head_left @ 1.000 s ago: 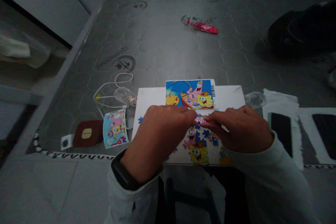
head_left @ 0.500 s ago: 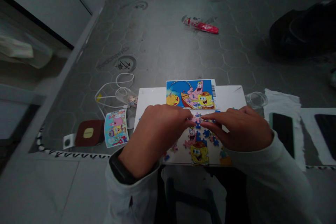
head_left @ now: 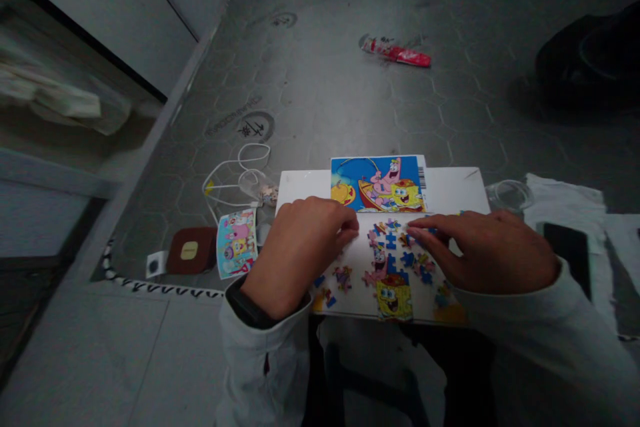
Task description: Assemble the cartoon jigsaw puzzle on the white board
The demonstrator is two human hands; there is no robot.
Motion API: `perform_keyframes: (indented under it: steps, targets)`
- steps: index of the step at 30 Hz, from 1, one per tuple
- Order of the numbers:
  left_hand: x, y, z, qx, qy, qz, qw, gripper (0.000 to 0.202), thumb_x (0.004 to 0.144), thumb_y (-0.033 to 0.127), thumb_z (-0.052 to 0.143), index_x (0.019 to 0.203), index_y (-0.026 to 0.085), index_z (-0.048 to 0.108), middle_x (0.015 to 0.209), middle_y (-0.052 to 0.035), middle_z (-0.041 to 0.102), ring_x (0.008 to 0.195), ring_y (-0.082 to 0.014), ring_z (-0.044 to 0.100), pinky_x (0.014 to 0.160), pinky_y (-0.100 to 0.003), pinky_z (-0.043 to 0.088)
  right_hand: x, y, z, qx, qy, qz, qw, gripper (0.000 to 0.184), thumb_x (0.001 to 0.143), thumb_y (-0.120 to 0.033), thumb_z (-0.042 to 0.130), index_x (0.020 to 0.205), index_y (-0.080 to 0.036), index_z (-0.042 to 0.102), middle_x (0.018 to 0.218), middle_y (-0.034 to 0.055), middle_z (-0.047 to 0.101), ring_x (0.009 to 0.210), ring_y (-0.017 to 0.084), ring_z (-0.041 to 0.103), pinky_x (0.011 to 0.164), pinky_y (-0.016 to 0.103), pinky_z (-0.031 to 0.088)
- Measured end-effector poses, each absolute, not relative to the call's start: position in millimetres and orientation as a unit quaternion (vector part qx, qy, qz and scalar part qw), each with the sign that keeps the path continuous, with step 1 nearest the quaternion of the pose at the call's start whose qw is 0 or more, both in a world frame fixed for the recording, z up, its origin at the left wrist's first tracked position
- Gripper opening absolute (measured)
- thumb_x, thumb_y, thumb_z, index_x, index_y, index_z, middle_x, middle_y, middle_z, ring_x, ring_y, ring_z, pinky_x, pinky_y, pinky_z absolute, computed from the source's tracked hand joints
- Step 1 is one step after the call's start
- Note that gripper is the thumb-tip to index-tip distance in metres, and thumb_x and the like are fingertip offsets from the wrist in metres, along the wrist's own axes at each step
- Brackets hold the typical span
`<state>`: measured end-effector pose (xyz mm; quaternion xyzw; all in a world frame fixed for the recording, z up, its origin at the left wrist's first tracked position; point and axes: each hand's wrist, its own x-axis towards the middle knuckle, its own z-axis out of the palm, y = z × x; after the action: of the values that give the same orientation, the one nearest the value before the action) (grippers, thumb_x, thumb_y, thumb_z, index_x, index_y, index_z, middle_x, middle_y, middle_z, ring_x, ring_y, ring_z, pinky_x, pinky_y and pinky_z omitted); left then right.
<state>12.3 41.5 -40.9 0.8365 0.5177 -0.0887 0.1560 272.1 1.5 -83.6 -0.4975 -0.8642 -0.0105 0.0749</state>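
- Since the frame half a second earlier: left hand [head_left: 313,240] has moved left, off the pieces; right hand [head_left: 493,250] has shifted slightly right. The whole scene sits further right in view.
- Partly joined section of small printed jigsaw pieces [head_left: 393,293], yellow square face and pink figure showing: lower centre of the frame, between the hands.
- Loose blue-and-pink jigsaw pieces [head_left: 343,278] lie left of the section; others lie to its right.
- Left hand: fingers curled, thumb near fingertips; cannot tell whether anything is held.
- Right hand: thumb and forefinger tips close together, beside the section's upper right; cannot tell whether a piece is gripped.
- All pieces lie on a white rectangular board [head_left: 305,183]; a blue printed picture card [head_left: 377,183] lies along its far edge.
- Left of centre: pale-blue cartoon card [head_left: 237,243], brown rounded-square box [head_left: 191,250], looped white cable [head_left: 225,182].
- Right edge: dark flat rectangular phone [head_left: 567,253] on white paper.
- Upper centre: crumpled red-and-clear plastic wrapper [head_left: 400,53].
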Motion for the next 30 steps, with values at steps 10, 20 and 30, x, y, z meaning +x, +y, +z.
perform_keyframes:
  steps: [10, 20, 30]
  targets:
    - [21.1, 37.5, -41.1, 0.851, 0.498, -0.057, 0.158, 0.011, 0.097, 0.040, 0.070, 0.098, 0.031, 0.077, 0.100, 0.0017, 0.078, 0.093, -0.0292, 0.074, 0.069, -0.038, 0.047, 291.0, 3.8, -87.4, -0.528, -0.847, 0.033, 0.045, 0.045, 0.104, -0.055, 0.041, 0.118, -0.032, 0.076, 0.077, 0.0022, 0.078, 0.058, 0.021, 0.067, 0.055, 0.034, 0.030]
    - [42.3, 29.0, -44.2, 0.834, 0.521, -0.085, 0.162, 0.026, 0.089, 0.045, 0.077, 0.107, 0.027, 0.074, 0.099, -0.0029, 0.078, 0.089, -0.0341, 0.074, 0.065, -0.040, 0.049, 296.0, 3.4, -85.2, -0.566, -0.821, 0.073, 0.026, 0.044, 0.103, -0.056, 0.043, 0.119, -0.033, 0.076, 0.083, 0.0026, 0.080, 0.065, 0.023, 0.071, 0.056, 0.035, 0.034]
    - [38.1, 31.0, -40.8, 0.816, 0.539, -0.118, 0.172, 0.017, 0.096, 0.041, 0.070, 0.095, 0.026, 0.075, 0.090, -0.0048, 0.076, 0.081, -0.0304, 0.071, 0.061, -0.036, 0.037, 276.1, -4.0, -75.7, -0.602, -0.796, 0.029, 0.055, 0.045, 0.104, -0.049, 0.040, 0.108, -0.027, 0.079, 0.080, 0.0067, 0.079, 0.065, 0.027, 0.071, 0.060, 0.039, 0.036]
